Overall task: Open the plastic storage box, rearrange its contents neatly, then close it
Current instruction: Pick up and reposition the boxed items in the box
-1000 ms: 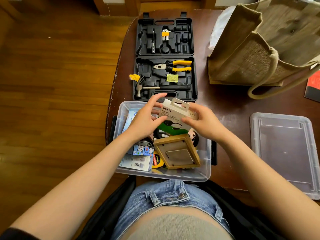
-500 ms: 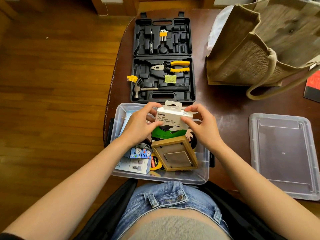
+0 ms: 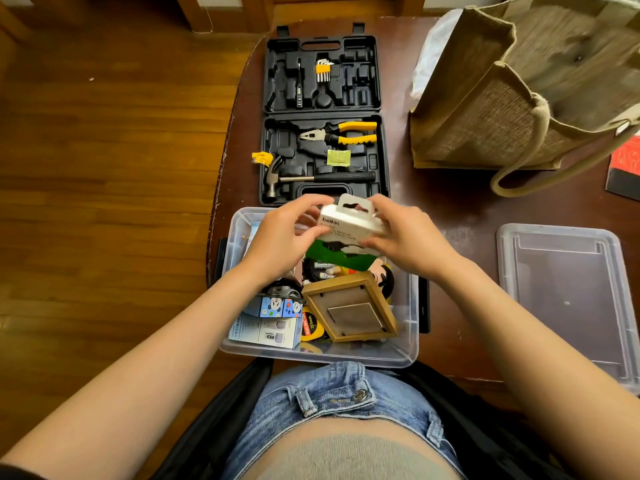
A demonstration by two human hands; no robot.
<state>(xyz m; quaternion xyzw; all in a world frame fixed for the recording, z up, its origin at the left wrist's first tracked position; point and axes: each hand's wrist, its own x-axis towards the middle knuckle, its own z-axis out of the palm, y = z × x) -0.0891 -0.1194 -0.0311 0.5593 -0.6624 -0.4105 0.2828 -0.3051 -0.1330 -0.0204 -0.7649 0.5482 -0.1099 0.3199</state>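
Observation:
A clear plastic storage box (image 3: pixel 405 351) stands open at the table's near edge, full of mixed items. Its clear lid (image 3: pixel 568 299) lies flat on the table to the right. Over the box's far half, my left hand (image 3: pixel 280 237) and my right hand (image 3: pixel 412 237) both grip a white and green Belkin carton (image 3: pixel 341 233), one hand at each end. Below it in the box lie a wooden picture frame (image 3: pixel 349 310) face down, a small blue panda-print box (image 3: pixel 277 306), a pale product box (image 3: pixel 266 332) and a yellow tape measure (image 3: pixel 311 327).
An open black tool case (image 3: pixel 325 119) with pliers, hammer and hex keys lies just beyond the box. A jute bag (image 3: pixel 519 91) stands at the far right, with a red and black booklet (image 3: pixel 623 168) beside it. The table edge drops to wooden floor on the left.
Both hands have lifted the Belkin carton slightly and tilted it, closing more tightly round its ends. The items below have not moved.

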